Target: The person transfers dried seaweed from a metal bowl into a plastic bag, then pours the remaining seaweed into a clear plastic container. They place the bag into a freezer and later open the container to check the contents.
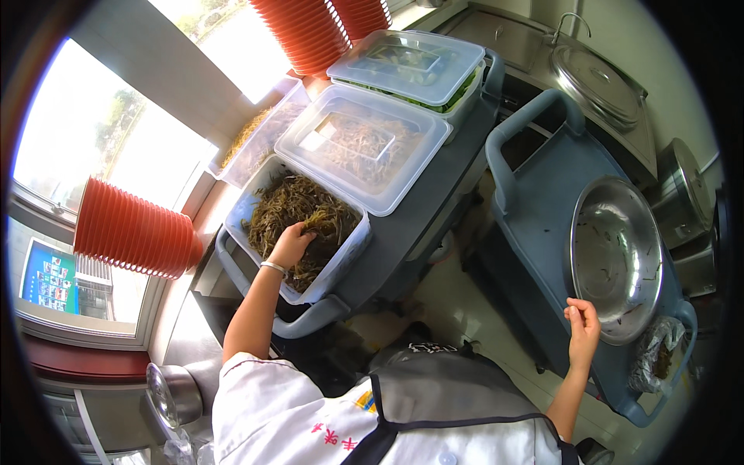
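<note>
My left hand (293,247) reaches into an uncovered plastic tub (343,264) of dark, stringy, shredded food (290,197), with its fingers pinched on some of the strands. The tub stands at the near end of a grey cart (401,244). My right hand (583,325) is raised by the near left rim of a large steel bowl (616,250); its fingers are curled, and nothing is seen in them. A few small scraps lie in the bowl, which rests on a second blue-grey cart (540,192).
Two lidded tubs (363,145) (407,64) stand beyond the uncovered one. Another tub (264,131) is by the window. Stacks of red bowls (133,229) line the sill. A plastic bag (657,354) lies near the steel bowl. Cart handles (311,317) stick up. Steel pots (677,192) stand at right.
</note>
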